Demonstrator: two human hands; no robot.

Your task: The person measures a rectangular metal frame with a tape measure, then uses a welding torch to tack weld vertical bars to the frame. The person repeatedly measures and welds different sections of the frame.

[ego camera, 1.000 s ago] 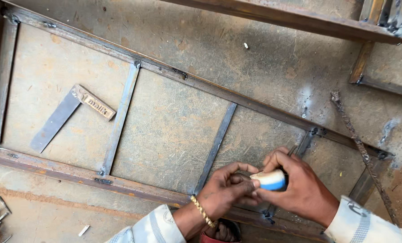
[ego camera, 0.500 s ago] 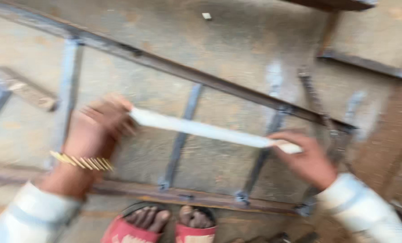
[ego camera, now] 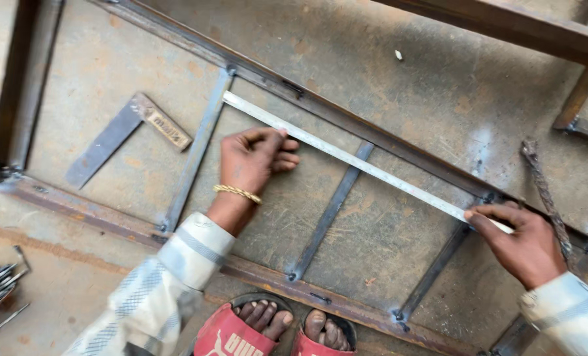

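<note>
Floor: I'm over a worn, scratched grey metal sheet [ego camera: 406, 79], rust-stained | Lower left: reddish concrete floor [ego camera: 56, 290] | Top right: rusty steel beam [ego camera: 518, 26] crossing | Light: soft, even daylight, weak shadows

A grey steel try square with a wooden handle [ego camera: 124, 130] lies on the concrete floor [ego camera: 406, 86]; a twisted steel rod [ego camera: 543, 188] lies right, red sandals [ego camera: 231, 333] below.
</note>
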